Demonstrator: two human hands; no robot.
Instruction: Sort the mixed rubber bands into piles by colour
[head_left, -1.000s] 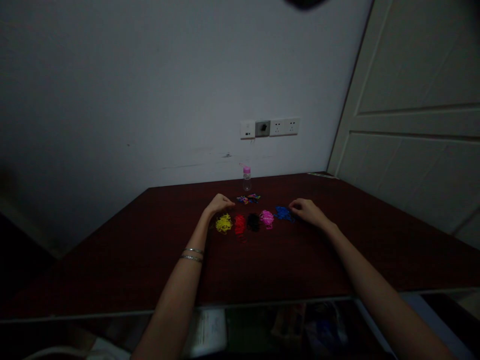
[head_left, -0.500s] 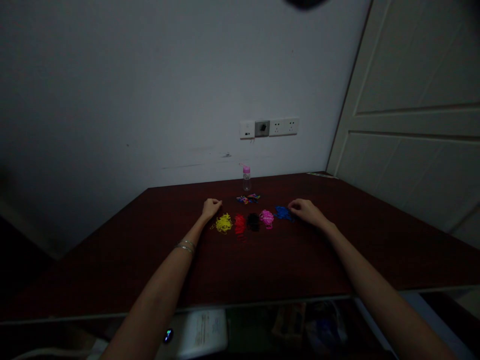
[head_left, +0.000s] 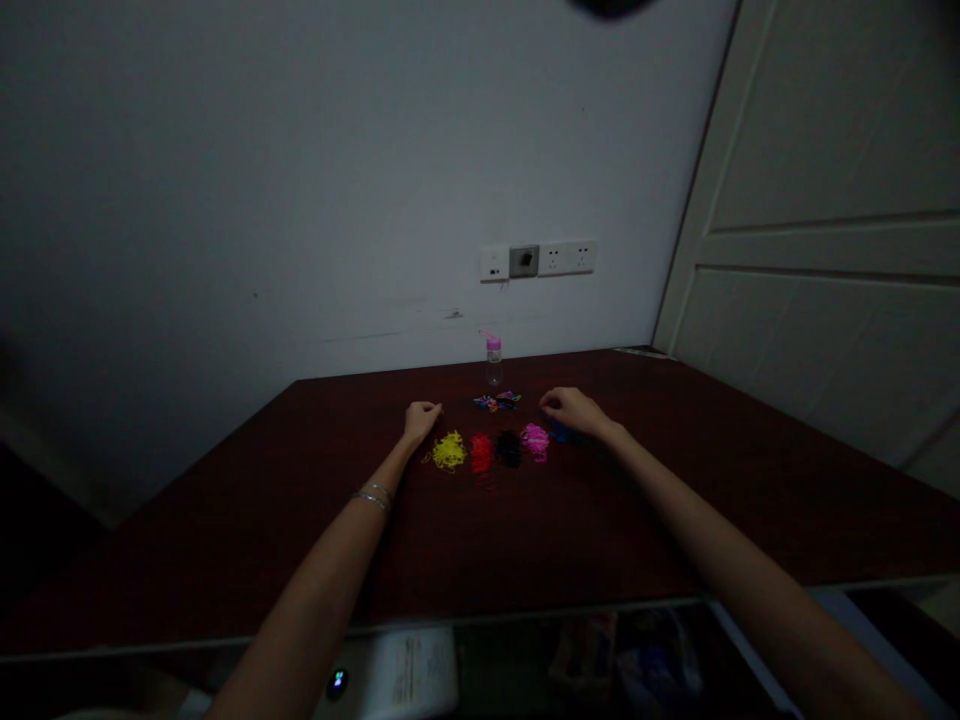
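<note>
On the dark red table (head_left: pixel 225 520) lie small piles of rubber bands in a row: yellow (head_left: pixel 448 450), red (head_left: pixel 481 452), black (head_left: pixel 508 447), pink (head_left: pixel 535 440) and blue (head_left: pixel 561 433). A little mixed-colour heap (head_left: pixel 497 401) lies behind them. My left hand (head_left: pixel 421 420) rests curled into a loose fist just behind the yellow pile. My right hand (head_left: pixel 571 410) hovers over the blue pile with fingers bent downward, hiding most of it. The dim light hides what either hand holds.
A small clear bottle with a pink cap (head_left: pixel 493 359) stands behind the piles near the wall. Wall sockets (head_left: pixel 538 260) sit above it. A white door (head_left: pixel 825 230) is at the right. The table's near edge runs along the bottom, with papers (head_left: pixel 416 665) below it.
My right hand has moved left, from the right side of the blue pile to over it. My left hand drew back left from the mixed heap and curled up behind the yellow pile.
</note>
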